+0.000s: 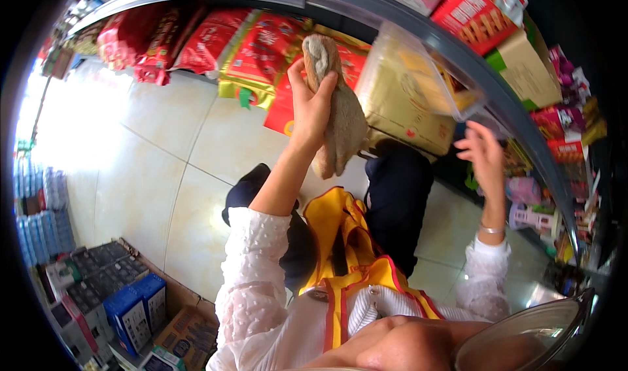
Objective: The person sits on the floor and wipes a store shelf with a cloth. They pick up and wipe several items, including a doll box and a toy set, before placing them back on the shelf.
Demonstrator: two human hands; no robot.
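A folded grey-brown cloth hangs from my left hand, whose thumb and fingers are closed round its upper part. It is held up in front of the low shelf with the red packages. To the right, my right hand is raised with its fingers apart and nothing in it. Close by is the corner of a clear plastic bin at the shelf edge. Behind the cloth and to its right stands a gold box.
A grey shelf edge curves across the top and down the right. Red bags line the lower shelf. Upper right sits a red snack box beside a tan carton. At lower left are blue boxes and stacked bottle packs.
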